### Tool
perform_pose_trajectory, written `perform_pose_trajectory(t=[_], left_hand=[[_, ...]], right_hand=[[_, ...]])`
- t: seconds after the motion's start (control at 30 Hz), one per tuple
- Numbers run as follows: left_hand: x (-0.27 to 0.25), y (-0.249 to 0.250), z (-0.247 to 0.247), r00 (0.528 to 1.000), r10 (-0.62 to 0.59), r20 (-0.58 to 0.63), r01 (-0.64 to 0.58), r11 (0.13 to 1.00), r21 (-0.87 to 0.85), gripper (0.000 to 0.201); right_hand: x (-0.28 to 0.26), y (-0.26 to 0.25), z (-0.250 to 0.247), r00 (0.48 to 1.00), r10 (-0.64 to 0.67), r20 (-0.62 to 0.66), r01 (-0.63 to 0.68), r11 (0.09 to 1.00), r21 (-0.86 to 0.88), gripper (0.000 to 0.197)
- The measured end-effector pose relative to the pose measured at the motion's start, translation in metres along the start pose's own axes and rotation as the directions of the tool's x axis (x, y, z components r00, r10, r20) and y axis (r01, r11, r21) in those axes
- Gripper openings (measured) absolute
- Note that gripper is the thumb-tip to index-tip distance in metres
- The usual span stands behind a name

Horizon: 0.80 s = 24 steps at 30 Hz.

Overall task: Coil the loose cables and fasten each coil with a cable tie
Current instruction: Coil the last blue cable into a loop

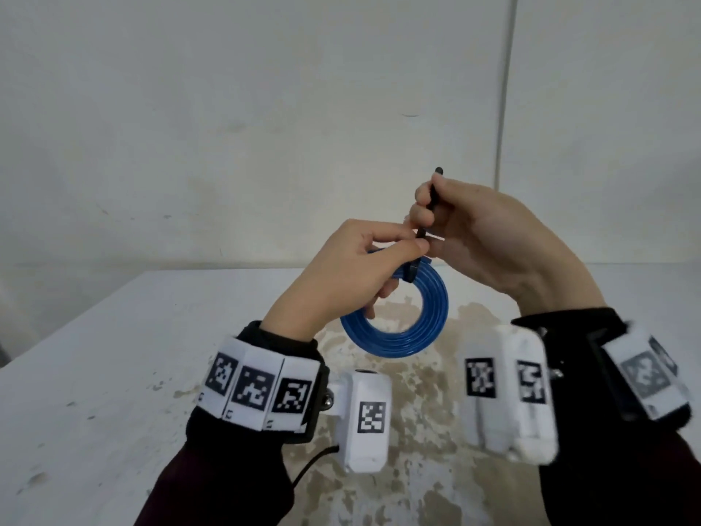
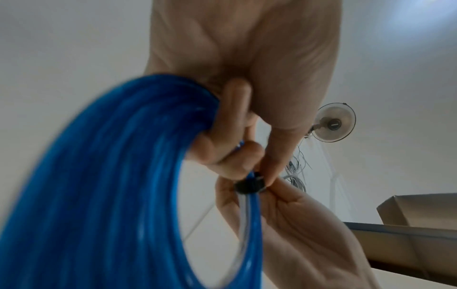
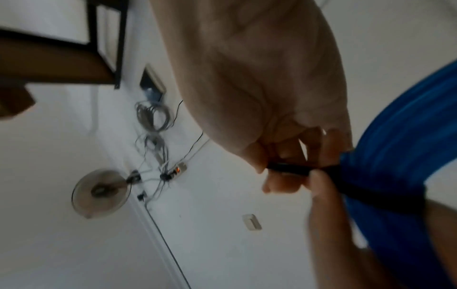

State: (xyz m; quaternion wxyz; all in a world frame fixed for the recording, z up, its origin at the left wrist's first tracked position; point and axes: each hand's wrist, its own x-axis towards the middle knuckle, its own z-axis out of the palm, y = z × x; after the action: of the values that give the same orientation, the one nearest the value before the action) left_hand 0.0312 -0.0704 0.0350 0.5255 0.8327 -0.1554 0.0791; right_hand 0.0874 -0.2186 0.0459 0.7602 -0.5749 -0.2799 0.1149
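Note:
A blue cable coil (image 1: 402,328) hangs in the air above the white table (image 1: 113,354). My left hand (image 1: 352,267) grips the coil's top, its thumb and forefinger pinching the head of a black cable tie (image 1: 413,269) wrapped round the strands. My right hand (image 1: 474,237), just above and to the right, pinches the tie's free tail (image 1: 433,195), which sticks up past the fingers. The left wrist view shows the coil (image 2: 111,185) and the tie head (image 2: 249,185) between fingertips. The right wrist view shows the black tie (image 3: 366,187) crossing the blue coil (image 3: 405,140).
The table has a worn, stained patch (image 1: 409,404) below the coil. A plain wall (image 1: 265,108) stands behind the table's far edge. The wrist views show a wall fan (image 2: 333,123), hanging wires (image 3: 153,117) and a cardboard box (image 2: 420,211) elsewhere in the room.

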Motion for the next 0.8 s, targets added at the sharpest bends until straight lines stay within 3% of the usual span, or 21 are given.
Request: perform_pose_trajectory(t=[0.07,0.13,0.27,0.4,0.63,0.8], left_hand=[[-0.002,0.002,-0.003,1.0,-0.01,0.023,0.009,0.999,0.044,0.025],[-0.004,0.004,-0.007,1.0,0.008,0.021,-0.009,0.996,0.085,0.029],[-0.012,0.012,-0.015,0.999,0.02,0.05,-0.023,0.998,0.055,0.036],[-0.018,0.019,-0.016,0.994,0.048,0.098,-0.054,0.997,0.063,0.034],[-0.025,0.021,-0.029,0.984,0.143,0.103,-0.159,0.972,0.172,0.032],[-0.025,0.017,-0.033,0.991,0.095,0.09,-0.113,0.97,0.216,0.036]], right_hand=[[0.003,0.003,0.01,1.0,-0.011,-0.01,0.01,1.0,-0.02,0.038],[0.005,0.006,0.017,0.995,-0.1,-0.028,0.095,0.983,-0.16,0.04],[-0.002,0.003,0.026,0.927,-0.374,0.035,0.338,0.791,-0.509,0.041],[-0.007,0.004,0.03,0.858,-0.499,0.121,0.475,0.682,-0.556,0.041],[-0.006,0.01,0.031,0.844,-0.5,0.196,0.528,0.71,-0.467,0.041],[0.001,0.02,0.031,0.875,-0.444,0.192,0.482,0.773,-0.413,0.037]])
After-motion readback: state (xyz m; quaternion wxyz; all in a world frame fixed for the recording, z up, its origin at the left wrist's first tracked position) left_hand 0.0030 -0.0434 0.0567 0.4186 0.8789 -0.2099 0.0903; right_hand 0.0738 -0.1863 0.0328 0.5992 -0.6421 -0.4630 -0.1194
